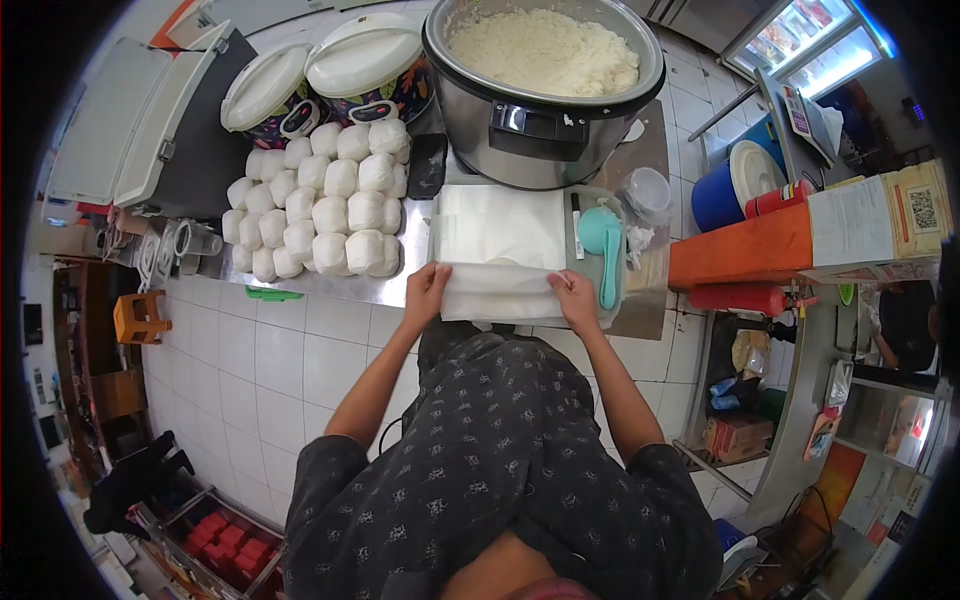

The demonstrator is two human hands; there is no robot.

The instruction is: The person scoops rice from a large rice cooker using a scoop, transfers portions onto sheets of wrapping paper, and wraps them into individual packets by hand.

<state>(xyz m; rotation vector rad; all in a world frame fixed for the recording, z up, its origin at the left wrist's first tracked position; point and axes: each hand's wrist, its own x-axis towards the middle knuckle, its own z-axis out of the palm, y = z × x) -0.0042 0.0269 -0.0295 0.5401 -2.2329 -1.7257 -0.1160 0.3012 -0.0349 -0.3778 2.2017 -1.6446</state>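
My left hand (426,294) and my right hand (577,298) pinch opposite ends of a white wrapping paper sheet (496,280). The sheet is folded over near the front of a tray (616,304), and a pale rounded edge shows just behind the fold; what lies inside is mostly hidden. Beneath and behind it lies more white paper (501,217). To the right, inside the tray, rest a teal rice scoop (609,259) and a marker pen (577,225). Left of the tray, white wrapped bundles (315,196) are piled in rows on the metal table (411,247).
A large steel cooker (469,120) full of cooked rice (547,49) stands behind the tray. Beside it are two lidded patterned containers (367,56), a black phone (427,166) and a clear plastic tub (646,191). An open cooler box (191,135) sits at left, an orange partition (739,244) at right.
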